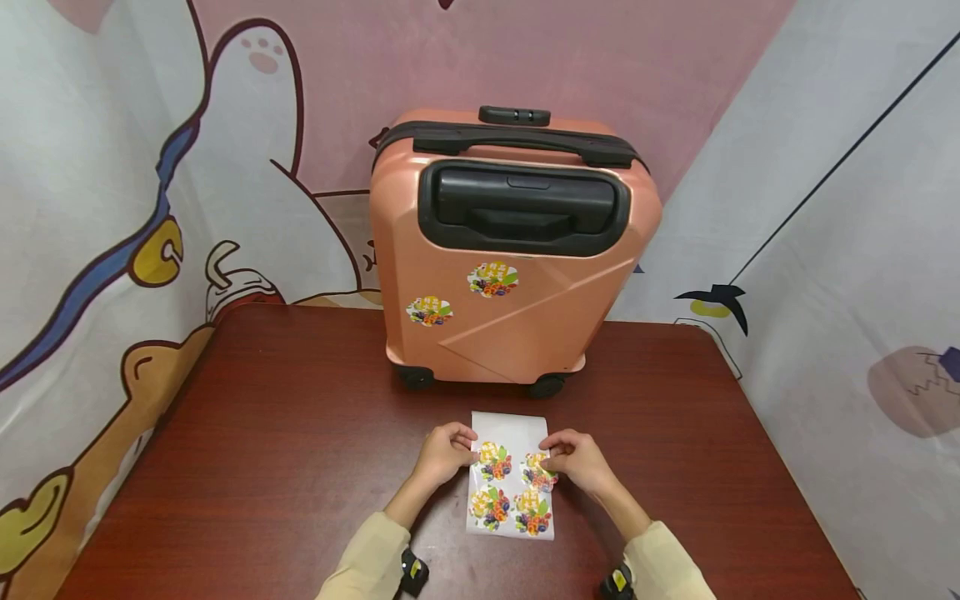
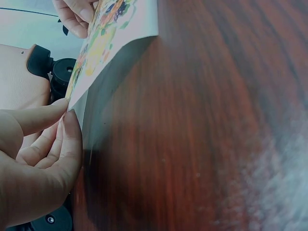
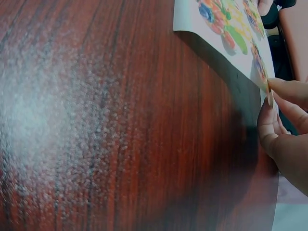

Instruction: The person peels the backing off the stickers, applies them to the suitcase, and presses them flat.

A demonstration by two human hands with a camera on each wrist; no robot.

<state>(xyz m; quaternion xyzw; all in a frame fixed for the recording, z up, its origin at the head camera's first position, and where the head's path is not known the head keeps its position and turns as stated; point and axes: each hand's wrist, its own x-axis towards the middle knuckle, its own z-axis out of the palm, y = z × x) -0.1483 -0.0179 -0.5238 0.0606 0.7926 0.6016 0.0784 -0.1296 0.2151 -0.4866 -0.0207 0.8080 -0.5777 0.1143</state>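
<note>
A white sticker sheet (image 1: 510,427) is held up between both hands in front of the suitcase, its near edge bent and casting a shadow on the table. Several round fruit stickers with yellow lettering are on it. My left hand (image 1: 444,455) pinches the sheet's left edge between thumb and fingertips. On the opposite edge, my right hand (image 1: 583,463) pinches the sheet beside the upper right sticker (image 1: 537,473), which juts slightly past the sheet's border. The right wrist view shows the thumb and fingers (image 3: 285,89) meeting at that edge.
A salmon-pink suitcase (image 1: 510,325) stands upright at the back of the dark red wooden table (image 1: 300,467). Two matching stickers, one centre (image 1: 492,280) and one left (image 1: 429,312), are on its front. Cartoon-printed cloth (image 1: 330,108) hangs behind and at both sides.
</note>
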